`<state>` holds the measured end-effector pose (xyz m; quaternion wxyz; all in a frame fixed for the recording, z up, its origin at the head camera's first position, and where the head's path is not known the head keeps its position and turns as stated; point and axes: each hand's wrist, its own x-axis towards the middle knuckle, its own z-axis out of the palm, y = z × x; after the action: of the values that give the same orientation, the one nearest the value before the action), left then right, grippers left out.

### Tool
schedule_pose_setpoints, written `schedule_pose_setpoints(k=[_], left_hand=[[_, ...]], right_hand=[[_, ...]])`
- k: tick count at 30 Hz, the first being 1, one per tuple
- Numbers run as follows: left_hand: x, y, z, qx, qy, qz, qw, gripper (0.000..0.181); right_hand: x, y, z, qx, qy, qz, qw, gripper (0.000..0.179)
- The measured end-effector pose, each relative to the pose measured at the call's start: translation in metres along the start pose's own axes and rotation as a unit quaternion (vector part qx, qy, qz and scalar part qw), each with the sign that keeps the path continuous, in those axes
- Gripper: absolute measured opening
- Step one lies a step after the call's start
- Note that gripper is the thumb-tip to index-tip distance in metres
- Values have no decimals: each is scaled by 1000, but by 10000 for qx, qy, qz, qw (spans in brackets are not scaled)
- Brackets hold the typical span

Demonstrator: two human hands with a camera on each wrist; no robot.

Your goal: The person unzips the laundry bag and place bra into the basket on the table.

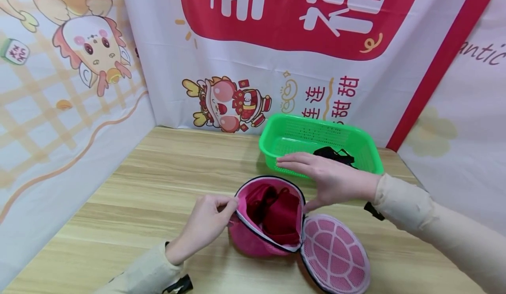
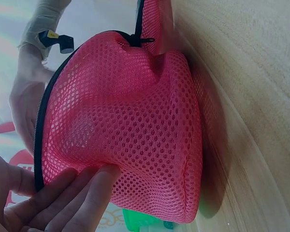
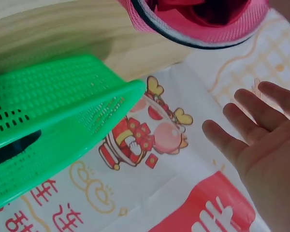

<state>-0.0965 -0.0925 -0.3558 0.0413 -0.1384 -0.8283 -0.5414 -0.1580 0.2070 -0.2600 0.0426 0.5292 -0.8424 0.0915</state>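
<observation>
A pink mesh laundry bag (image 1: 253, 243) stands on the table with its zipped top unfastened. Its round mesh lid (image 1: 336, 254) lies folded out to the right. Dark red cloth (image 1: 282, 217) is inside, with a darker strap-like part on top. My left hand (image 1: 207, 221) pinches the bag's left rim between thumb and fingers; in the left wrist view its fingers (image 2: 94, 198) lie along the mesh wall. Over the far right side of the opening, my right hand (image 1: 330, 177) has its fingers straight. Its thumb is by the rim; whether it touches, I cannot tell.
A green plastic basket (image 1: 272, 151) stands behind the bag, against the back cloth, with a black strappy item (image 1: 336, 155) in it. Printed cloths (image 1: 162, 66) hang at the back and both sides of the wooden table (image 1: 158, 206).
</observation>
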Motion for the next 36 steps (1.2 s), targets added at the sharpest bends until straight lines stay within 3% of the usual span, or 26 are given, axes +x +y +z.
schedule_pose_setpoints(k=[7, 14, 20, 26, 36], left_hand=[[-1, 0, 0, 19, -15, 72, 10000, 30], [-3, -2, 0, -136, -166, 128, 9997, 29], [-4, -2, 0, -230, -241, 111, 9994, 27], [-4, -3, 0, -168, -276, 128, 9994, 28], [-5, -2, 0, -73, -249, 121, 9996, 29]], right_hand=[[8, -10, 16, -63, -393, -482, 9980, 118], [14, -19, 26, -8, -817, -460, 9956, 121], [17, -23, 31, -539, -777, -686, 9932, 116], [20, -27, 36, -705, -699, -1035, 9897, 113], [30, -30, 46, -910, -826, -1089, 9864, 109]])
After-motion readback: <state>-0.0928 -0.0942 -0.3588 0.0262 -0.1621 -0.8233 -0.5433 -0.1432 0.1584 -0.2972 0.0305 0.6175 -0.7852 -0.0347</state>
